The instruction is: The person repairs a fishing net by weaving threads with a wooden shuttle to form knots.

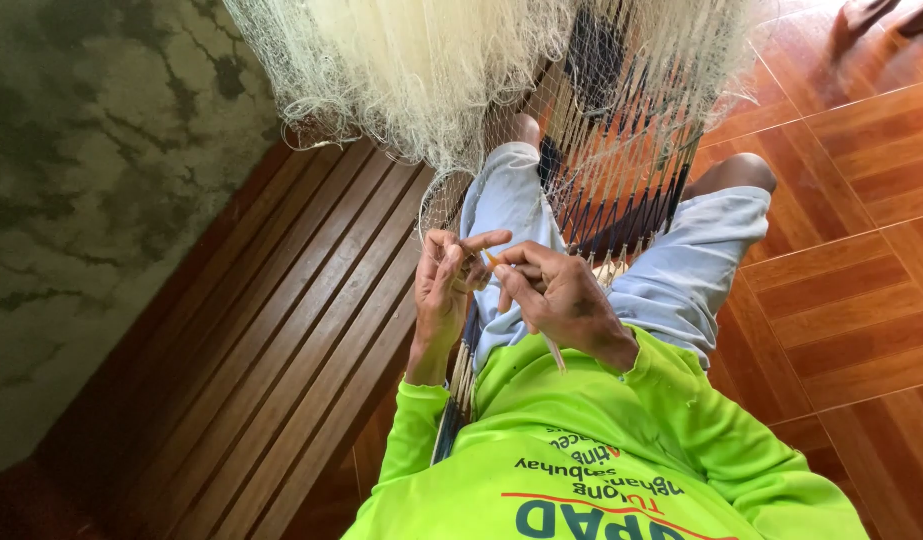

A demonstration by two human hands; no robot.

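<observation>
A seated person's left hand (443, 290) pinches pale fishing net (421, 70) mesh while the right hand (556, 295) grips a slim netting needle (553, 350). Most netting hangs bunched above a wooden bench (281, 330); judging by that, work continues at one edge.

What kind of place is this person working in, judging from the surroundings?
Probably a porch or veranda of a home, not a workshop. The person sits on a dark slatted wooden bench over a red-brown tiled floor, beside a stained concrete wall. A pale fishing net hangs before the left hand and right hand.
</observation>
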